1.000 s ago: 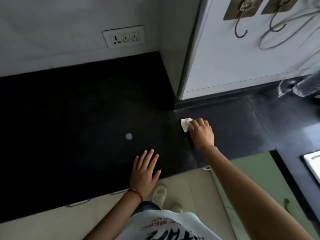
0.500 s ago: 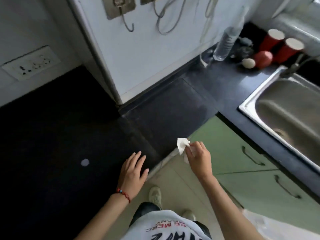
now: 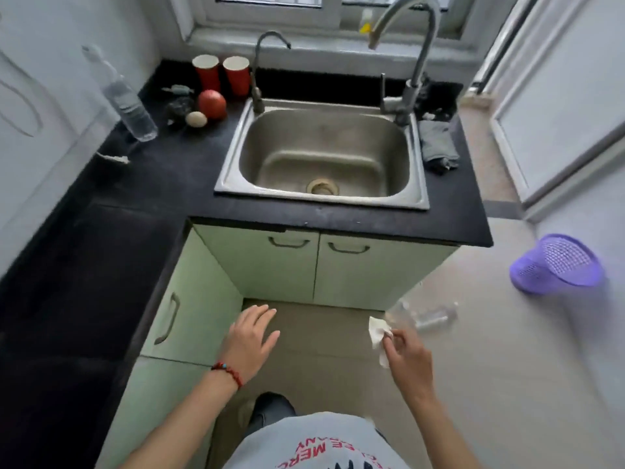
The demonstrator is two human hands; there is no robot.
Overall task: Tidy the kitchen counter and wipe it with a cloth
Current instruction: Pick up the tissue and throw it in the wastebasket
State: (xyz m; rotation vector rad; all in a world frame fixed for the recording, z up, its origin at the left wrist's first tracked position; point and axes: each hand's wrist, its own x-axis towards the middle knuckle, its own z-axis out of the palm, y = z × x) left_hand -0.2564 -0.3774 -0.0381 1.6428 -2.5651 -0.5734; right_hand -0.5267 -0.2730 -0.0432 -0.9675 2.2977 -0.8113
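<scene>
My right hand (image 3: 406,358) pinches a small crumpled white tissue (image 3: 377,335) in the air over the floor, in front of the sink cabinet. My left hand (image 3: 248,340) hovers flat with fingers spread, off the counter, near the cabinet corner. The black L-shaped counter (image 3: 162,177) runs along the left and across the back. A dark grey cloth (image 3: 438,145) lies folded on the counter to the right of the steel sink (image 3: 236,164).
On the counter's back left stand two red cups (image 3: 221,76), a red apple (image 3: 212,103), an egg (image 3: 196,119), dark small items and a clear plastic bottle (image 3: 130,108). A purple mesh bin (image 3: 558,264) and a clear bottle (image 3: 427,316) lie on the floor at right.
My view swung right from the counter's left part to the sink. My right hand lifted the tissue off the counter and out over the floor; my left hand left the counter edge.
</scene>
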